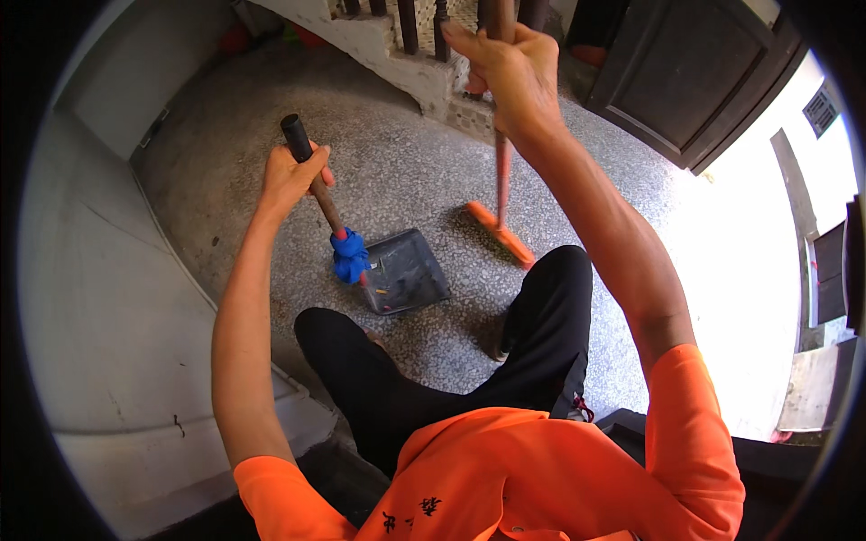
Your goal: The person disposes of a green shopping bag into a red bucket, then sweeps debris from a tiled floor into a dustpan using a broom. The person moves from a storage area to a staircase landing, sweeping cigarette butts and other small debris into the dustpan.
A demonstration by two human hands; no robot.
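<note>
My left hand (pixel 293 176) is closed round the long handle of a dark grey dustpan (pixel 417 270). A blue cloth or bag (pixel 349 256) is tied low on that handle, and small bits of litter lie in the pan, which is at floor level in front of my legs. Raised higher, my right hand (pixel 519 77) grips the reddish stick of a broom (pixel 502 236). Its orange head is down by the floor, to the right of the dustpan and apart from it.
Speckled stone floor (pixel 424 185) spreads round my feet. Ahead rises a staircase (pixel 442 86) with dark balusters. A dark wooden door (pixel 690 81) stands at the far right, beside a bright opening. A pale wall (pixel 108 298) runs along my left.
</note>
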